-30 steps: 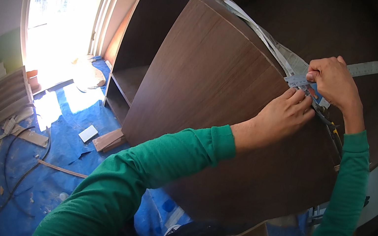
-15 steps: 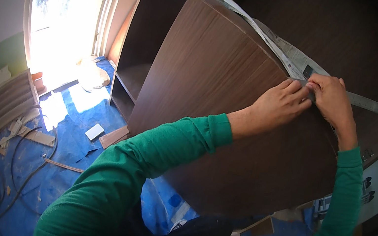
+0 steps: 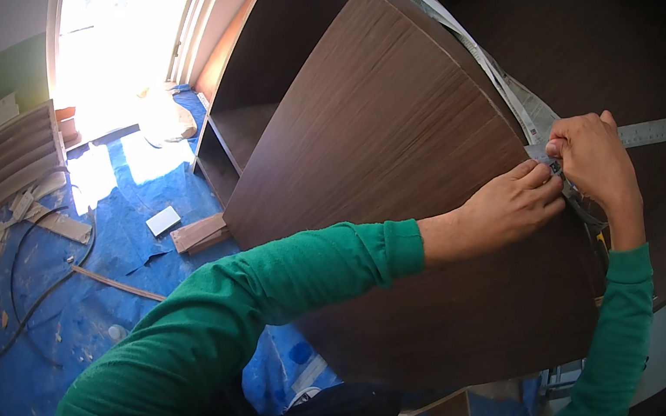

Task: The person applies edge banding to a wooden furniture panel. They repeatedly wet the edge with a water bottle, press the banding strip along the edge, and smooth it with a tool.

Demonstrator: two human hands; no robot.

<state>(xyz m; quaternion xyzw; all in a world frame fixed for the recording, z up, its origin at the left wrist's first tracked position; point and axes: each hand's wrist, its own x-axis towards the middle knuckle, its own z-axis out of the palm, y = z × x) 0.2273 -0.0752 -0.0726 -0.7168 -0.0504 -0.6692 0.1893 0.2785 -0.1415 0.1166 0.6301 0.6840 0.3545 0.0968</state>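
Observation:
A large dark brown wood panel (image 3: 390, 182) stands upright in front of me. At its right edge my left hand (image 3: 514, 205) rests with fingers pressed on the panel, touching a metal ruler (image 3: 654, 130) that sticks out to the right. My right hand (image 3: 593, 155) pinches the ruler from above, just beside the left fingertips. A small dark object sits between the two hands; I cannot tell what it is. Both arms wear green sleeves (image 3: 284, 288). A strip of pale paper or tape (image 3: 497, 72) runs along the panel's top edge.
An open dark cabinet with shelves (image 3: 262, 81) stands behind the panel. Blue sheeting (image 3: 76, 271) covers the floor, strewn with wood offcuts (image 3: 201, 232), a white block (image 3: 163, 220), cables (image 3: 33, 264) and a slatted board (image 3: 11, 154). A bright window (image 3: 116, 4) is at left.
The ruler tilted from slanting down to slanting up at its right end. Both hands stayed together at the panel's right edge, shifting slightly up.

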